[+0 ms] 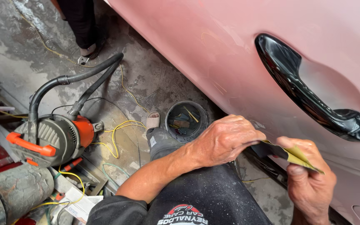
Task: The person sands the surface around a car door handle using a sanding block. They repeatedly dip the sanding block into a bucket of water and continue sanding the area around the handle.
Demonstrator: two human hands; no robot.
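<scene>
The right hand (309,183) rises from six o'clock, thumb pinching the sandpaper sheet (290,153). The left hand (226,139), forearm reaching in from eight o'clock, grips the sheet's other end. The sheet's long axis runs ten to four, against the pink car door (213,46). The black handle (309,91) sits at one o'clock.

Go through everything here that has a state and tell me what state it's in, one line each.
Sheet of sandpaper: folded, pinched between both hands.
Left hand: fingers closed on the sheet's dark end.
Right hand: thumb pressing the sheet's yellow side.
Door handle: black, glossy, resting flush, untouched.
Pink car door: matte, dull, with pale patches.
Bucket: open, scraps inside.
Orange-and-grey machine: on the floor, hose attached.
</scene>
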